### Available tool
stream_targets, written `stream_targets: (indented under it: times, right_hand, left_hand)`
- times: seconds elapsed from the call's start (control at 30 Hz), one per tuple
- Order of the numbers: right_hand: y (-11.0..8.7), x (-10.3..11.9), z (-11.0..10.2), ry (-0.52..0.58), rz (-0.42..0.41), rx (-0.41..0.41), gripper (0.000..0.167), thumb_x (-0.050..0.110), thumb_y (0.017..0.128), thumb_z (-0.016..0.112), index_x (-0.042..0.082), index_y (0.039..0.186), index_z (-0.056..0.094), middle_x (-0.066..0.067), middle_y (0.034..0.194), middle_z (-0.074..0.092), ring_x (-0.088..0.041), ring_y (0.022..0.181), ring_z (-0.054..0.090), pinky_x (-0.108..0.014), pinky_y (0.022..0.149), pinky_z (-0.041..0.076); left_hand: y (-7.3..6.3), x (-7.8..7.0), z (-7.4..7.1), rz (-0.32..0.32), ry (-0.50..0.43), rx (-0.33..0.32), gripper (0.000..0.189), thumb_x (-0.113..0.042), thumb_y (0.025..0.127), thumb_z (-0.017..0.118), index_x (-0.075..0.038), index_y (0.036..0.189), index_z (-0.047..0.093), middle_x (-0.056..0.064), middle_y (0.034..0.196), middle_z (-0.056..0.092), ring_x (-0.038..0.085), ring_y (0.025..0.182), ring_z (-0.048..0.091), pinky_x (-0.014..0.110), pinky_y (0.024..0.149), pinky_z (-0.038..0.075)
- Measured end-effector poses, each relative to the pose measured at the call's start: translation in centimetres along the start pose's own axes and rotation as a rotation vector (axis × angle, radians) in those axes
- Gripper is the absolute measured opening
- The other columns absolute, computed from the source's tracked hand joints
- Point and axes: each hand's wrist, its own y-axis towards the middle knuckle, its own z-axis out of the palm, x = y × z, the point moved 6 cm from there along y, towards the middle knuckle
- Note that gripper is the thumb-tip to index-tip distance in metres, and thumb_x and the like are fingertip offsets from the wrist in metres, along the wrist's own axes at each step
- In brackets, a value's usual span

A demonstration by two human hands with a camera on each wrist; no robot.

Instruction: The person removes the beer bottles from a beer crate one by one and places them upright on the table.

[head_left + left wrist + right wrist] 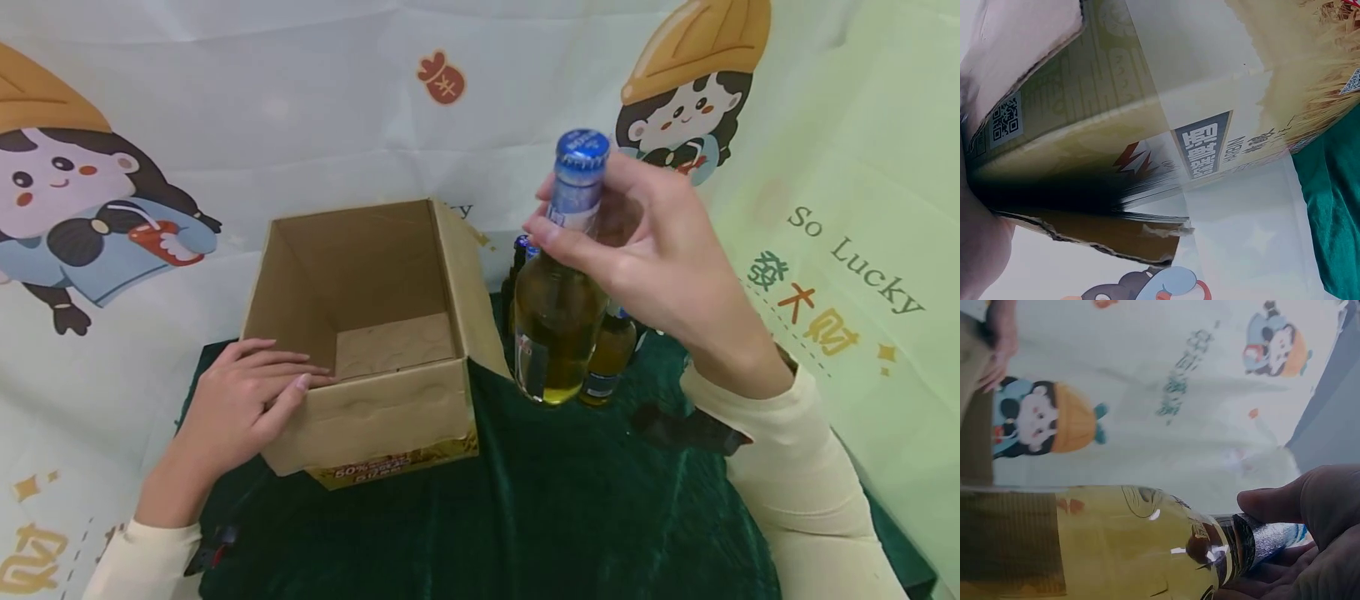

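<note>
My right hand (660,242) grips a beer bottle (558,325) by its neck, thumb on one side and fingers round the other. The bottle has a blue cap, blue foil and yellowish liquid, and it hangs nearly upright to the right of the box. In the right wrist view the neck of the bottle (1129,544) sits between thumb and fingers. My left hand (243,400) rests on the near left corner of an open cardboard box (397,408), fingers extended over its rim. Inside, the visible floor of the box is bare. The left wrist view shows the printed box side (1210,112).
Behind the held bottle, another bottle (607,358) stands on the dark green cloth (570,508), with more blue-capped bottles (520,250) beside the box's right flap (472,292). A printed white backdrop (322,108) hangs behind and at both sides.
</note>
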Motion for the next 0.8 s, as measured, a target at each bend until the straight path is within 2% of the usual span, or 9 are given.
stream_targets:
  times: [0.13, 0.33, 0.43, 0.6, 0.8]
  right_hand:
    - [-0.8, -4.0, 1.5, -0.016, 0.103, 0.009, 0.025, 0.017, 0.094, 0.071, 0.004, 0.115, 0.067, -0.01, 0.105, 0.072, -0.02, 0.077, 0.069, -0.021, 0.07, 0.056]
    - [-2.1, -10.4, 3.8, 0.015, 0.16, -0.023, 0.027, 0.01, 0.093, 0.071, -0.003, 0.117, 0.064, -0.017, 0.109, 0.071, -0.025, 0.088, 0.071, -0.016, 0.075, 0.056]
    - [-2.7, -13.0, 4.8, 0.018, 0.175, -0.045, 0.028, 0.009, 0.093, 0.071, -0.003, 0.117, 0.064, -0.017, 0.109, 0.072, -0.024, 0.088, 0.07, -0.016, 0.074, 0.055]
    - [-3.7, -16.0, 6.2, 0.01, 0.176, -0.059, 0.026, 0.01, 0.094, 0.07, -0.004, 0.115, 0.065, -0.017, 0.107, 0.073, -0.025, 0.086, 0.071, -0.016, 0.073, 0.055]
    - [-4.0, -18.2, 7.0, 0.028, 0.185, -0.054, 0.025, 0.009, 0.094, 0.071, -0.004, 0.114, 0.065, -0.017, 0.105, 0.074, -0.028, 0.09, 0.074, -0.016, 0.076, 0.057]
  left_hand:
    - [-0.1, 0.0, 0.0, 0.0, -0.002, 0.0, 0.026, -0.021, 0.097, 0.057, -0.021, 0.1, 0.082, 0.001, 0.1, 0.08, 0.026, 0.099, 0.073, 0.05, 0.104, 0.041]
    - [-0.1, 0.0, 0.0, 0.002, -0.006, -0.001, 0.026, -0.02, 0.097, 0.057, -0.021, 0.1, 0.082, 0.001, 0.099, 0.08, 0.026, 0.099, 0.073, 0.05, 0.103, 0.041]
    - [-0.2, 0.1, 0.0, -0.006, -0.005, 0.0, 0.026, -0.021, 0.097, 0.057, -0.021, 0.1, 0.082, 0.002, 0.099, 0.08, 0.026, 0.099, 0.073, 0.05, 0.103, 0.041]
    - [-0.2, 0.0, -0.1, -0.003, -0.011, -0.003, 0.025, -0.02, 0.096, 0.057, -0.021, 0.1, 0.082, 0.001, 0.099, 0.08, 0.025, 0.099, 0.073, 0.049, 0.103, 0.041]
    - [-0.2, 0.0, -0.2, -0.004, -0.017, -0.002, 0.026, -0.02, 0.096, 0.057, -0.022, 0.1, 0.082, 0.0, 0.1, 0.08, 0.025, 0.1, 0.073, 0.05, 0.103, 0.041]
